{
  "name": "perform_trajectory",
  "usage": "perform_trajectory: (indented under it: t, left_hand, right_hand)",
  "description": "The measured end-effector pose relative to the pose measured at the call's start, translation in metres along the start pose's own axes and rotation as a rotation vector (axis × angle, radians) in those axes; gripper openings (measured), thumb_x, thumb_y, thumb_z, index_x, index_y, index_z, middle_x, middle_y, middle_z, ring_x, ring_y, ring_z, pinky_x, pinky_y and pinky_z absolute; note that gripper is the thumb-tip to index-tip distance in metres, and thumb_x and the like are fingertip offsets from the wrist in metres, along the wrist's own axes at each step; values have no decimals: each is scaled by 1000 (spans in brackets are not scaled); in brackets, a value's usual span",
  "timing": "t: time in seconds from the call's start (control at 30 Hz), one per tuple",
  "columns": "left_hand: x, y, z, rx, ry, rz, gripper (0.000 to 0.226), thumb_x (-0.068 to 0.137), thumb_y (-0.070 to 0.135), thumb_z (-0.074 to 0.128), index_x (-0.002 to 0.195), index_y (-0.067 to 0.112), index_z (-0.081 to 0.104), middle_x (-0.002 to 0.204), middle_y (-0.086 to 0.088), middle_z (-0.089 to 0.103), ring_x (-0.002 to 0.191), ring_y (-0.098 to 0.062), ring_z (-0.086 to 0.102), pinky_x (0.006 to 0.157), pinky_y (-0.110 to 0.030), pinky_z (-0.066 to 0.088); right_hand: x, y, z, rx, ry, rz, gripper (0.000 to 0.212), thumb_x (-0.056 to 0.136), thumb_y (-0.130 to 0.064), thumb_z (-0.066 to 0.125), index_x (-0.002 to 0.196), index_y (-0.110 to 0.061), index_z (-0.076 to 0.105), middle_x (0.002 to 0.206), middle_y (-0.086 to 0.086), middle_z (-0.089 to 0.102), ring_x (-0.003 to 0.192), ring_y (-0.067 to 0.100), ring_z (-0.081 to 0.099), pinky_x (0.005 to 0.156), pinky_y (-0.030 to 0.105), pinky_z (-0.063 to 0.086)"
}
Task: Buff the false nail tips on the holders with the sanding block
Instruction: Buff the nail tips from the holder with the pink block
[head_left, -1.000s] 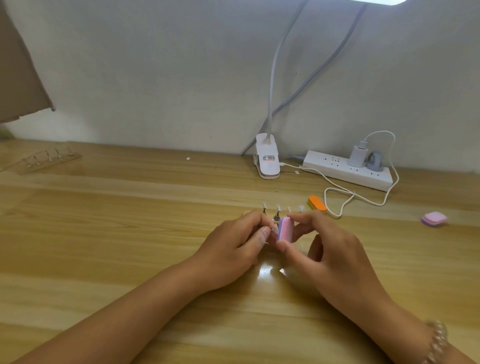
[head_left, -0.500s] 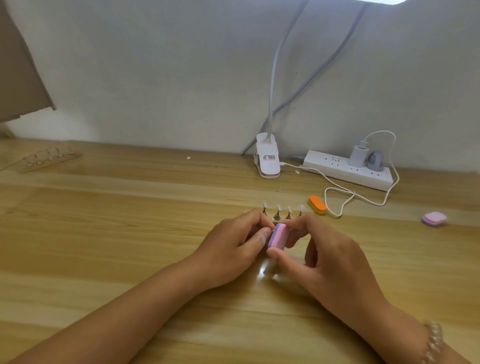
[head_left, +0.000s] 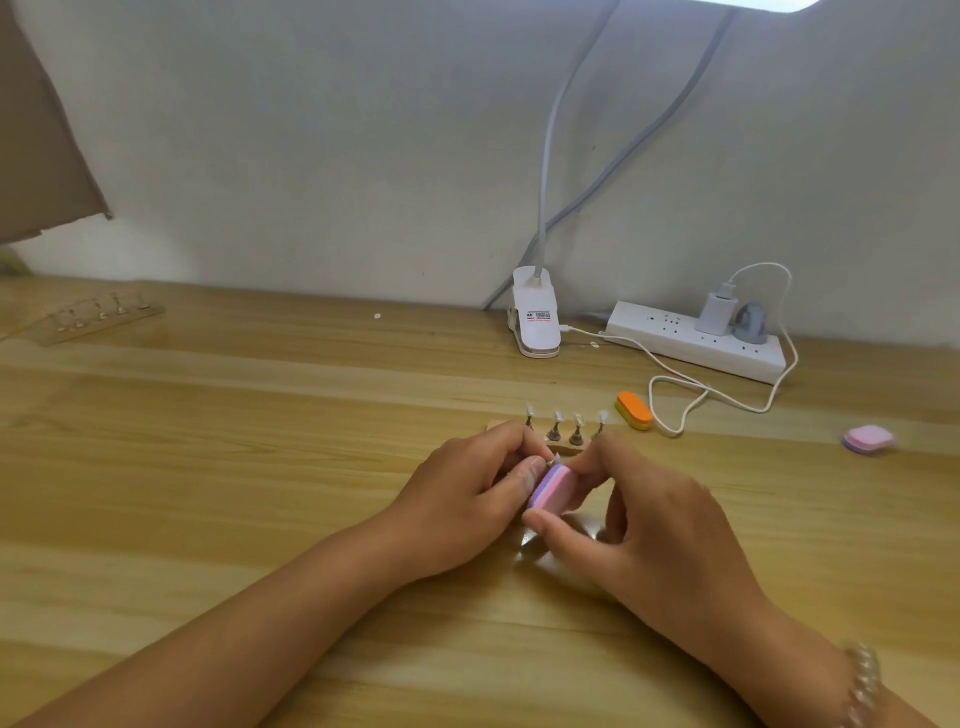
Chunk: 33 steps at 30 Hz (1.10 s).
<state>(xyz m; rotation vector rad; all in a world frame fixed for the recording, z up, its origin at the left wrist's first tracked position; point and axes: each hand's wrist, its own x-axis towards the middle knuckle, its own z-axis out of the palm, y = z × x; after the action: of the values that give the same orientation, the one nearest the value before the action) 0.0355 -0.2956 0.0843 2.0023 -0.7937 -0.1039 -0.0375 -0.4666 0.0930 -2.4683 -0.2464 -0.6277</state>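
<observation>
head view shows your right hand (head_left: 649, 525) pinching the pink sanding block (head_left: 556, 488) against a nail tip (head_left: 555, 458) gripped in your left hand (head_left: 462, 499), near the holder row (head_left: 575, 435).

A: Entry one: what kind of place is showing?
B: A desk set up for nail craft. A wooden tabletop (head_left: 208, 467) is running along a plain wall (head_left: 311, 156).
A: Evidence?
B: Clip lamp (head_left: 535, 322) and power strip (head_left: 675, 340) are sitting centre right; a nail-tip holder strip (head_left: 98, 316) is lying far left.
</observation>
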Motion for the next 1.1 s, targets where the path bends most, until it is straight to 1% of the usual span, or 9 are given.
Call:
perform_trajectory:
  t: [0.13, 0.27, 0.4, 0.53, 0.67, 0.7, 0.8, 0.97, 1.1]
  left_hand:
    - [-1, 0, 1, -19, -9, -4, 12, 103, 15, 52, 100, 18, 64, 82, 13, 70, 75, -2, 61, 68, -34, 45]
    - [0, -4, 0, -7, 14, 3, 12, 102, 16, 53, 100, 17, 65, 75, 14, 63, 67, -7, 54, 69, -42, 47]
    - [0, -3, 1, -13, 5, 15, 16, 102, 14, 53, 94, 23, 62, 67, 25, 62, 60, 7, 53, 64, -20, 41]
    - [1, -4, 1, -6, 16, 16, 13, 102, 16, 53, 97, 21, 64, 69, 20, 60, 60, 2, 51, 64, -31, 41]
    - [0, -2, 1, -3, 2, 18, 17, 103, 14, 52, 94, 25, 61, 67, 27, 61, 61, 9, 54, 64, -17, 40]
    - [0, -1, 1, 11, 1, 23, 17, 103, 14, 52, 94, 25, 61, 67, 28, 61, 62, 9, 54, 63, -18, 41]
    - [1, -3, 1, 6, 15, 11, 13, 103, 17, 52, 98, 20, 64, 77, 19, 64, 68, 0, 55, 67, -35, 48]
    - [-1, 0, 1, -3, -1, 8, 14, 103, 14, 50, 99, 19, 62, 81, 22, 70, 76, 7, 62, 66, -19, 43]
    - [0, -1, 0, 33, -2, 5, 13, 102, 18, 52, 103, 16, 65, 90, 8, 73, 81, -16, 65, 75, -44, 50]
  right_hand:
    - [4, 9, -4, 80, 104, 122, 38, 71, -63, 68, 83, -31, 54, 79, -25, 67, 55, 3, 57, 54, 33, 47]
    - [0, 1, 2, -33, 1, 35, 41, 70, -69, 60, 86, -32, 51, 78, -28, 64, 55, 0, 53, 52, 29, 46]
    - [4, 10, -3, 50, 81, 123, 39, 70, -65, 67, 83, -31, 54, 78, -24, 67, 55, 3, 55, 55, 33, 47]
    - [1, 4, 2, -33, 2, 56, 42, 70, -69, 61, 86, -32, 51, 79, -26, 65, 55, -1, 52, 54, 31, 47]
    - [3, 11, -1, 14, 73, 131, 36, 70, -65, 68, 82, -34, 52, 79, -26, 66, 58, 0, 56, 55, 31, 46]
    - [3, 11, -1, 4, 78, 132, 36, 71, -64, 68, 82, -34, 52, 78, -26, 66, 58, 0, 56, 55, 31, 47]
    - [0, 6, 3, -40, 21, 89, 39, 69, -69, 60, 84, -35, 49, 80, -26, 66, 57, 2, 56, 56, 32, 48]
    - [3, 12, -1, 83, 105, 138, 34, 71, -59, 69, 82, -33, 51, 79, -22, 68, 56, 5, 57, 55, 34, 47]
    - [1, 4, 1, 28, 26, 39, 38, 73, -64, 64, 89, -31, 53, 81, -23, 65, 57, 5, 54, 53, 31, 46]
